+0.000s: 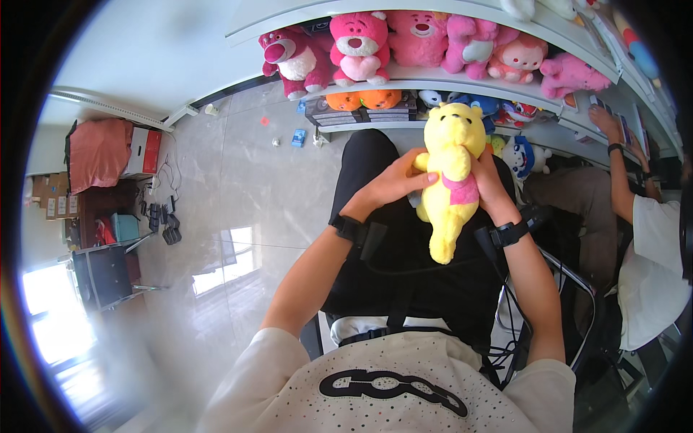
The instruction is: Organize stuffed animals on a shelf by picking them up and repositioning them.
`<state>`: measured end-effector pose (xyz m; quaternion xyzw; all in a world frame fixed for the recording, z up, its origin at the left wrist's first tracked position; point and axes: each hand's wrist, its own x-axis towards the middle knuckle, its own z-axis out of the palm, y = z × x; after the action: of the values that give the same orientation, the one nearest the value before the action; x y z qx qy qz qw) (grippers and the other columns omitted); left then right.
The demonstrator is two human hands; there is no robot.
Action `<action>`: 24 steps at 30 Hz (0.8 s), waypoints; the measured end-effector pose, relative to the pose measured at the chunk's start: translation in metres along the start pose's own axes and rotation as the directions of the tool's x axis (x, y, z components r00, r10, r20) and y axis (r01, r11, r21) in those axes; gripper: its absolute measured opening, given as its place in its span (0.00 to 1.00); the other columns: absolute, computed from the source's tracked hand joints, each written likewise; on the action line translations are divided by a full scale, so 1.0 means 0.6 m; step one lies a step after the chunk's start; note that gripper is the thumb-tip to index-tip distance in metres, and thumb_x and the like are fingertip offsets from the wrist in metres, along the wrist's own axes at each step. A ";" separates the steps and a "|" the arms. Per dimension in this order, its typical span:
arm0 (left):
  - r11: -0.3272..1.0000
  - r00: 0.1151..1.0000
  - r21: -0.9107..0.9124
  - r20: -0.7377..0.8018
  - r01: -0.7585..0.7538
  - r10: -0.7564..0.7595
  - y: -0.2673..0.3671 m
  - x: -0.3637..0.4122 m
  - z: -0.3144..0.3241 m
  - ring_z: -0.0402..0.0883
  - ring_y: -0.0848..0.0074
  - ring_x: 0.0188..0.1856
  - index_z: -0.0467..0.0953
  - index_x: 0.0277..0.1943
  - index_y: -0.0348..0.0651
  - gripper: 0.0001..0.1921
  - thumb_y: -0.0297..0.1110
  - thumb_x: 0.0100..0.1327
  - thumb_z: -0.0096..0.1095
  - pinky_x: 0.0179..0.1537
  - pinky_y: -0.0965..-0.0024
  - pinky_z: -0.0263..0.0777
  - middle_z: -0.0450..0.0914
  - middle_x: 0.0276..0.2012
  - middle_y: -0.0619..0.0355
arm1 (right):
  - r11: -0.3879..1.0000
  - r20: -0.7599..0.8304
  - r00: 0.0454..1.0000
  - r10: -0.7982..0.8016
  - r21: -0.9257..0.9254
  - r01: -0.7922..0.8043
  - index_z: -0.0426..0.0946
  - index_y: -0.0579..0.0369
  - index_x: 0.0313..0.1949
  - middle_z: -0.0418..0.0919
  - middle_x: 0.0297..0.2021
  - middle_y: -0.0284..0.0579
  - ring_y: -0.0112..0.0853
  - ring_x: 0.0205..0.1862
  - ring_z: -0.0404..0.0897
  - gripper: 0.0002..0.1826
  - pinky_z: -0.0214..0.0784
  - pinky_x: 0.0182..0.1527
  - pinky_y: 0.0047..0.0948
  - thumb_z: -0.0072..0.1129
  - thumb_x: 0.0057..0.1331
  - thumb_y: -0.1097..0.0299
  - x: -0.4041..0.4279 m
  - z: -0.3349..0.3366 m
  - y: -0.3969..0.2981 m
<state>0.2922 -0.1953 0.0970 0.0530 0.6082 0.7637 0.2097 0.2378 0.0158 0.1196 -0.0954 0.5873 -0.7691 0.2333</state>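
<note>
Above my lap I hold a yellow plush bear (453,135) with a pink patch of clothing on its body. Its head points toward the shelves and its legs hang toward me. My left hand (398,178) grips its left-side arm and flank, thumb across the front. On the other side my right hand (489,181) clasps the body near the pink patch, its fingers partly hidden behind the toy. Both wrists wear black straps with devices.
Pink plush bears (358,48) line the white shelf (411,76) ahead. Orange plush toys (364,100) sit lower. On the floor lies a blue packet (298,138). At right, another person's hand (605,122) reaches onto a shelf. A black folding chair (103,276) stands far left.
</note>
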 end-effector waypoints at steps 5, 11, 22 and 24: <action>0.994 0.984 -0.107 -0.181 -0.021 0.001 -0.004 0.011 -0.008 0.83 0.77 0.42 0.74 0.55 0.34 0.19 0.43 0.77 0.56 0.48 0.71 0.79 0.82 0.43 0.56 | 0.992 0.059 0.993 0.104 0.069 -0.108 0.68 0.57 0.63 0.78 0.54 0.42 0.26 0.54 0.78 0.29 0.74 0.56 0.29 0.49 0.77 0.45 0.006 -0.029 0.016; 0.996 0.939 -0.016 -0.334 -0.088 0.077 -0.014 0.014 -0.021 0.83 0.78 0.34 0.75 0.50 0.33 0.18 0.44 0.76 0.57 0.38 0.74 0.79 0.83 0.36 0.56 | 0.975 -0.084 0.983 0.164 0.162 -0.149 0.70 0.54 0.63 0.77 0.56 0.39 0.26 0.57 0.75 0.31 0.68 0.62 0.29 0.43 0.77 0.39 0.014 -0.016 0.016; 0.996 0.859 -0.053 -0.510 -0.078 0.040 -0.001 0.011 -0.020 0.76 0.82 0.27 0.74 0.42 0.38 0.19 0.49 0.77 0.53 0.31 0.76 0.72 0.78 0.30 0.61 | 0.969 -0.107 0.991 0.085 -0.224 -0.107 0.76 0.57 0.55 0.80 0.46 0.36 0.22 0.48 0.79 0.22 0.73 0.48 0.27 0.60 0.73 0.52 0.016 -0.004 -0.009; 0.997 0.846 -0.041 -0.531 -0.063 0.031 0.003 0.009 -0.016 0.75 0.82 0.27 0.75 0.43 0.38 0.19 0.49 0.76 0.53 0.30 0.76 0.71 0.77 0.30 0.62 | 0.968 -0.087 0.992 0.087 -0.230 -0.105 0.76 0.58 0.54 0.80 0.46 0.36 0.22 0.47 0.79 0.21 0.74 0.46 0.26 0.61 0.73 0.54 0.012 -0.002 -0.010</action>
<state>0.2834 -0.2020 0.0955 -0.1509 0.6190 0.7706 0.0163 0.2293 0.0146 0.1242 -0.0640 0.6862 -0.6855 0.2349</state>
